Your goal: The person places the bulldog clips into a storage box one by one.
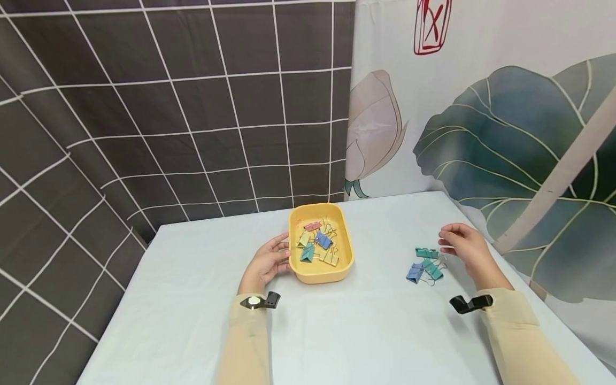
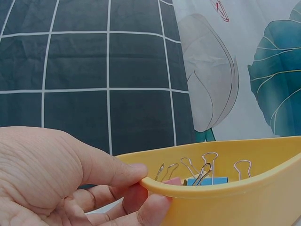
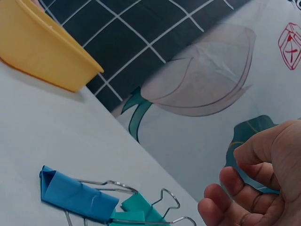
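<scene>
My left hand (image 1: 268,259) grips the left side of a yellow plastic box (image 1: 321,278). In the left wrist view the thumb (image 2: 134,173) lies at the rim and the fingers bend against the outer wall. Inside the box are several binder clips: a pink one (image 1: 313,226), a blue one (image 1: 323,240), a teal one (image 1: 307,253) and yellow ones. My right hand (image 1: 464,247) hovers with fingers loosely bent and nothing between them. Just left of it a small heap holds a blue binder clip (image 3: 80,195) and two teal ones, the upper teal clip (image 1: 426,253) nearest the fingertips.
A white cloth covers the table (image 1: 366,331). Behind it hang a dark gridded curtain (image 1: 202,107) and a pale one with a printed leaf (image 1: 520,144). Black wrist straps (image 1: 260,301) sit on both beige sleeves.
</scene>
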{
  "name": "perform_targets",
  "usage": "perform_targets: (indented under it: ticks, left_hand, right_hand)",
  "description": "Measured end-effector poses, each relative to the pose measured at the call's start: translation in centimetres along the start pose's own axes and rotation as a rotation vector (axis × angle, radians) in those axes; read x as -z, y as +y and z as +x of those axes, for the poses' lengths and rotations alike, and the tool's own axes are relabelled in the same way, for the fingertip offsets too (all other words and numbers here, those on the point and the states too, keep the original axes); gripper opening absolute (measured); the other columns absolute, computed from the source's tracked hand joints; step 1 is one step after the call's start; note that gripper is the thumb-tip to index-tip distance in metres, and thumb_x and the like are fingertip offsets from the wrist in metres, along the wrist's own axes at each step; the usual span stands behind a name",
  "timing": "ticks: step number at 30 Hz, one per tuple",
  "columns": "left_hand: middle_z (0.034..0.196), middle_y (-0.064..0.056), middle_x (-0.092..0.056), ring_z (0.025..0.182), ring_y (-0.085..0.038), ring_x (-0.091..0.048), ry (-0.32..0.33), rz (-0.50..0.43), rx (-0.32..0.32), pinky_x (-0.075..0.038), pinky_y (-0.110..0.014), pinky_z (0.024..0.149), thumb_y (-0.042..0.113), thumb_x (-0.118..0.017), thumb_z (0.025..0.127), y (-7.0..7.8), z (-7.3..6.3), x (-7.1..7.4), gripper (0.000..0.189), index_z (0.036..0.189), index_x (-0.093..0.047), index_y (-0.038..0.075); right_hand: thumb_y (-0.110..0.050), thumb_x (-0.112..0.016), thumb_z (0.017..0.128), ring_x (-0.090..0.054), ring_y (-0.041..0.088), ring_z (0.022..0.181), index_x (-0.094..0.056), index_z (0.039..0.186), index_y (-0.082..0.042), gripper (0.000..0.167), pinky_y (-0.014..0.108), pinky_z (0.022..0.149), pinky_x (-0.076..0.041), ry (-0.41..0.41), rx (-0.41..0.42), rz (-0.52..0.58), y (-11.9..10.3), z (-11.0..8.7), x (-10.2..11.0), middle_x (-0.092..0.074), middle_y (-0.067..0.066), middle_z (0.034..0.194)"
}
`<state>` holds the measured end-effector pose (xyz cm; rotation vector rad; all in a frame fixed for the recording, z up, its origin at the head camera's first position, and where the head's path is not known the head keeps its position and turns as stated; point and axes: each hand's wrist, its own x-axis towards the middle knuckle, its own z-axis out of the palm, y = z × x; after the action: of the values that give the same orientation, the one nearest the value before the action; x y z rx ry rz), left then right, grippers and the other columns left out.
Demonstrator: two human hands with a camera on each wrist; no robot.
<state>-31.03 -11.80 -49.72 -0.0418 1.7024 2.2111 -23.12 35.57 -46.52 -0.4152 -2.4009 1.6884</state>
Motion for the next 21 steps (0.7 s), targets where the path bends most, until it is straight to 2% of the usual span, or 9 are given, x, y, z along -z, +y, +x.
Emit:
perform_targets:
  ticks: [4, 10, 13, 18, 21]
  left_hand:
    - [0.125, -0.014, -0.053, 0.086, -0.019, -0.066, 0.002, -0.001, 0.002, -0.062, -0.028, 0.064, -0.009, -0.059, 0.093, -0.1, 0.0, 0.0, 0.063, 0.151, -0.046, 0.012]
    - [0.127, -0.015, -0.052, 0.087, -0.020, -0.066, -0.003, -0.002, 0.005, -0.063, -0.029, 0.065, -0.009, -0.058, 0.094, 0.0, 0.0, -0.1, 0.062, 0.151, -0.046, 0.012]
    - [0.126, -0.014, -0.053, 0.088, -0.021, -0.067, 0.007, -0.005, 0.010, -0.063, -0.029, 0.066, -0.009, -0.058, 0.094, 0.0, 0.0, -0.1, 0.061, 0.150, -0.048, 0.013]
    - [0.125, -0.014, -0.054, 0.088, -0.021, -0.067, 0.007, 0.003, 0.003, -0.063, -0.030, 0.066, -0.008, -0.060, 0.093, 0.0, 0.1, 0.0, 0.062, 0.150, -0.047, 0.012]
    - [0.126, -0.015, -0.053, 0.087, -0.020, -0.066, -0.010, 0.010, -0.005, -0.063, -0.030, 0.066, -0.008, -0.059, 0.093, -0.1, 0.1, 0.1, 0.064, 0.152, -0.044, 0.011]
  right_hand:
    - [-0.032, -0.061, 0.101, -0.063, 0.001, 0.082, -0.056, 0.114, -0.006, 0.029, 0.019, 0.072, -0.060, 0.027, -0.029, 0.025, 1.2, 0.1, 0.5, -0.059, -0.005, 0.098]
    - [-0.021, -0.057, 0.103, -0.062, 0.001, 0.079, -0.054, 0.119, 0.004, 0.029, 0.020, 0.069, -0.060, 0.058, -0.011, 0.014, 1.1, -1.3, 0.3, -0.059, -0.005, 0.093]
    - [-0.021, -0.057, 0.103, -0.062, 0.000, 0.079, -0.054, 0.119, 0.002, 0.028, 0.018, 0.069, -0.059, 0.073, -0.020, 0.019, 1.3, -1.6, 0.3, -0.059, -0.007, 0.091]
    - [-0.017, -0.060, 0.102, -0.062, 0.000, 0.079, -0.053, 0.119, 0.000, 0.026, 0.020, 0.070, -0.060, 0.052, -0.023, 0.043, 2.0, -1.6, 0.4, -0.060, -0.013, 0.089]
    - [-0.012, -0.061, 0.100, -0.063, 0.000, 0.079, -0.050, 0.121, 0.004, 0.029, 0.022, 0.071, -0.061, 0.016, 0.005, 0.067, 2.3, -1.6, 0.4, -0.061, -0.016, 0.088]
